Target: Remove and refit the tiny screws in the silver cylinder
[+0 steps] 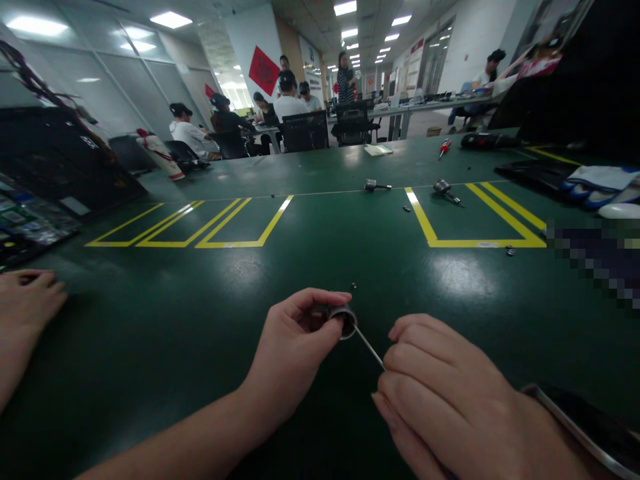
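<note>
My left hand pinches a small round metal cylinder between thumb and fingers, its open end turned toward my right hand. My right hand is closed around a tool with a thin metal shaft; its handle is hidden in my fist. The end of that shaft reaches into the cylinder's opening, where its tip is out of sight. Just beyond my left fingertips a tiny dark part lies on the green table.
Two metal parts with shafts and small loose pieces lie farther back. A red-handled tool, dark power tool and gloves are at right. Another person's hand rests at left. Yellow tape marks the table.
</note>
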`<state>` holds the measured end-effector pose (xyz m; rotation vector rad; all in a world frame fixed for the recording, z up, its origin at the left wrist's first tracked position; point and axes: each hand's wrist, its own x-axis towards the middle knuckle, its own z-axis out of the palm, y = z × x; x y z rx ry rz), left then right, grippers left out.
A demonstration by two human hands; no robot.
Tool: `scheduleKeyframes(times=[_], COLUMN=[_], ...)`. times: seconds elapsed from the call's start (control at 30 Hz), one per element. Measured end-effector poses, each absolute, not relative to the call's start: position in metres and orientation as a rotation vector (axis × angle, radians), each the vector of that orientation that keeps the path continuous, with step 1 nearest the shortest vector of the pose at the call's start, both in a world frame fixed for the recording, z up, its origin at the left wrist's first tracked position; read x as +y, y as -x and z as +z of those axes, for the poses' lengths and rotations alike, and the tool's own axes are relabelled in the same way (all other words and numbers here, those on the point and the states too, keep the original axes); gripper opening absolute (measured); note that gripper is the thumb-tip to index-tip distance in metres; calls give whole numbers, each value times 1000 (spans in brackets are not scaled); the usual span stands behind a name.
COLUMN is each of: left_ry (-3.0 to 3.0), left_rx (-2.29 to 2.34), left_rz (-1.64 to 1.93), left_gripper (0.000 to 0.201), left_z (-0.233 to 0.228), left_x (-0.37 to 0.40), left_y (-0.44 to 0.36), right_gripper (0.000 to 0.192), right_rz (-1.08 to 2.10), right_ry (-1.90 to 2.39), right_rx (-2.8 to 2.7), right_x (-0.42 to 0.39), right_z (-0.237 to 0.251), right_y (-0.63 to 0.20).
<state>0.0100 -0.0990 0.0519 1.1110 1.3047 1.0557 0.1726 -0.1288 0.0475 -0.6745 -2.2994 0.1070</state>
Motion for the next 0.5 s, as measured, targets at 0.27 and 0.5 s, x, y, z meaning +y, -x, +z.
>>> scheduleKeyframes(times=[0.27, 0.5], left_ry=[-1140, -1092], left_rx=[1277, 1312], left_rz=[1013, 981], left_gripper=[13, 18], left_z=[46, 47], left_x=[-95, -92], left_y=[-5, -4], right_gripper=[17, 25], right_rz=[447, 1200], right_ry=[706, 1158], right_rx=[-2010, -1288], right_x=[-123, -71], right_z=[51, 20], right_y=[-189, -196])
